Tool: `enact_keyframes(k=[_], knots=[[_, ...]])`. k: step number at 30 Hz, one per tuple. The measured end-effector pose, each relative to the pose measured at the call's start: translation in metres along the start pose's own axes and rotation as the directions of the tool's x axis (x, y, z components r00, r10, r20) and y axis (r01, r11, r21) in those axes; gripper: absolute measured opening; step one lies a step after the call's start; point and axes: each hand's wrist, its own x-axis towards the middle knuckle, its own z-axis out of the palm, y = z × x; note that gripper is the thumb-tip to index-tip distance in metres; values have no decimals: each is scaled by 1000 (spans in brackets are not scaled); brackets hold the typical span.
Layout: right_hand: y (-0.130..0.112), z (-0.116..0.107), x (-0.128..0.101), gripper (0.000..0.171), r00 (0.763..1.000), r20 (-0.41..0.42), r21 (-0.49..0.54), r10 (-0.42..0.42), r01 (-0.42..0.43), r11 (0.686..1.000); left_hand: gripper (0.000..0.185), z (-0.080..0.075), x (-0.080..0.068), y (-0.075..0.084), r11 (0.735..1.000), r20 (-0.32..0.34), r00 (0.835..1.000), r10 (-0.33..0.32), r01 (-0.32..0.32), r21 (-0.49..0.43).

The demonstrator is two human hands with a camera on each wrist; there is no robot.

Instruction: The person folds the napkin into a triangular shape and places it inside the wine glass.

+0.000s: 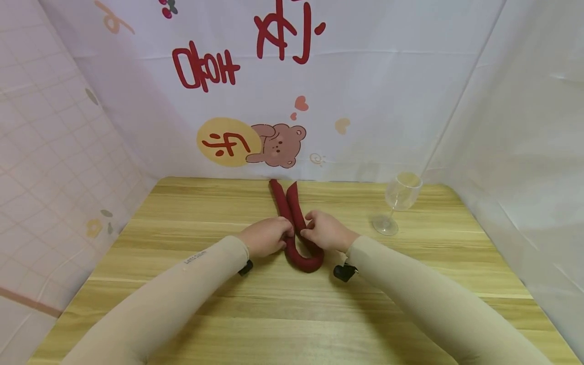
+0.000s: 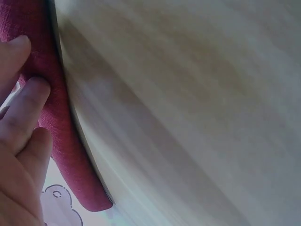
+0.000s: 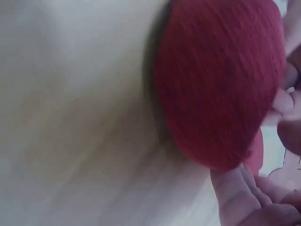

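A long dark red fabric roll (image 1: 304,262), soft-looking and bent into a narrow U, lies on the table with its bend toward me and its two ends pointing at the back wall. From the left, my left hand (image 1: 268,236) grips the left leg of the U, its fingers curled over it. My right hand (image 1: 329,231) holds the right leg at about the same height, thumb and fingertips against the cloth. Close up, the left wrist view has fingertips (image 2: 37,89) on the roll's surface. In the right wrist view the roll (image 3: 216,80) partly hides the fingers.
A clear stemmed glass (image 1: 402,192) stands upright on the wood-grain table (image 1: 292,324), to the right of my right hand. White printed cloth walls (image 1: 388,101) close off the back and both sides. Small black devices (image 1: 344,272) are strapped at both wrists.
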Motion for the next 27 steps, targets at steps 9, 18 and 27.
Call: enact_keyframes(k=[9,18,27], knots=[[-3,-4,-2,37,998,52,-39,-19,22,999,18,-6,-3,3,999,44,998,-35,35,-3],[0,-2,-4,47,994,104,24,-28,25,999,46,-9,0,10,998,46,999,-21,18,63],[8,-3,-5,62,992,124,208,32,-57,977,47,-9,3,16,986,70,997,-23,11,168]])
